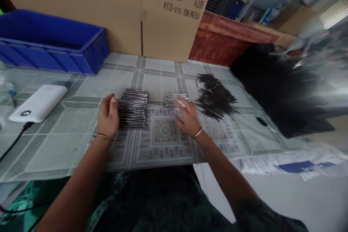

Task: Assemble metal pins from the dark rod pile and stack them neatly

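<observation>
A wide stack of thin shiny metal rods lies crosswise on the patterned table cover. At its left edge rests my left hand, upright on its side with fingers curled together; whether anything is inside them is hidden. A smaller group of similar rods lies to the right. Over the near right part of that group is my right hand, palm down, its fingers spread and nothing visible in them. Beyond it, to the right, is a loose pile of dark thin sticks.
A blue bin stands at the back left, and a white power bank with a black cable lies at left. A large cardboard box rises behind the table. Black cloth covers the right side.
</observation>
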{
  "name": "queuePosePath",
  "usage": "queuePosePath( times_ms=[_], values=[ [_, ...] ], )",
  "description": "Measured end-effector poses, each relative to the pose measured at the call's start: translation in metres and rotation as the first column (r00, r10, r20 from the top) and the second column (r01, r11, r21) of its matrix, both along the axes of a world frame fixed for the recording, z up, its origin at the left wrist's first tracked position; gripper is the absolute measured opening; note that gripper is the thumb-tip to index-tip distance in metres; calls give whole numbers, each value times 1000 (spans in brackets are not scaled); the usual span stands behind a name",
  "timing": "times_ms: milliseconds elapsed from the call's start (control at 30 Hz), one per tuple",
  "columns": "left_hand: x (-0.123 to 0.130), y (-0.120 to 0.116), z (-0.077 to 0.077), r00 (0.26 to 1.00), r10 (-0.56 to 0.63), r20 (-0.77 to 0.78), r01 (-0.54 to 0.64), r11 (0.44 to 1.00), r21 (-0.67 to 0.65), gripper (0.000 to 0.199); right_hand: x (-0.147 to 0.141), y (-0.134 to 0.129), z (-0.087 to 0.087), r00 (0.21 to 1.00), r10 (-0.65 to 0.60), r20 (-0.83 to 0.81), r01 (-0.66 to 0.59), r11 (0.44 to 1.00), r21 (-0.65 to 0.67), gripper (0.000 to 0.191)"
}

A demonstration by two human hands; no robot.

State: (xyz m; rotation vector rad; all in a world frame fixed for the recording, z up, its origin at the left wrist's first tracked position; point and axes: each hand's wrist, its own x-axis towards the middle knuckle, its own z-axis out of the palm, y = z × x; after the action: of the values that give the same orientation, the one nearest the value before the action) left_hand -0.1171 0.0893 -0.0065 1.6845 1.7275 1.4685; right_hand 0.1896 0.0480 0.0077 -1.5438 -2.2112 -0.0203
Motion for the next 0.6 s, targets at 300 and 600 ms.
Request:
queuePosePath(
  times_ms=[300, 600],
  values=[
    [122, -30, 22, 571, -390, -722, 307, 917, -253, 31, 111, -24, -31, 890, -380, 252, 403, 914, -41, 30],
    [151, -10, 19, 332, -427, -841, 222, 902, -370, 35, 131, -1, -10, 973, -231, 10, 230, 964, -131, 14]
  ],
)
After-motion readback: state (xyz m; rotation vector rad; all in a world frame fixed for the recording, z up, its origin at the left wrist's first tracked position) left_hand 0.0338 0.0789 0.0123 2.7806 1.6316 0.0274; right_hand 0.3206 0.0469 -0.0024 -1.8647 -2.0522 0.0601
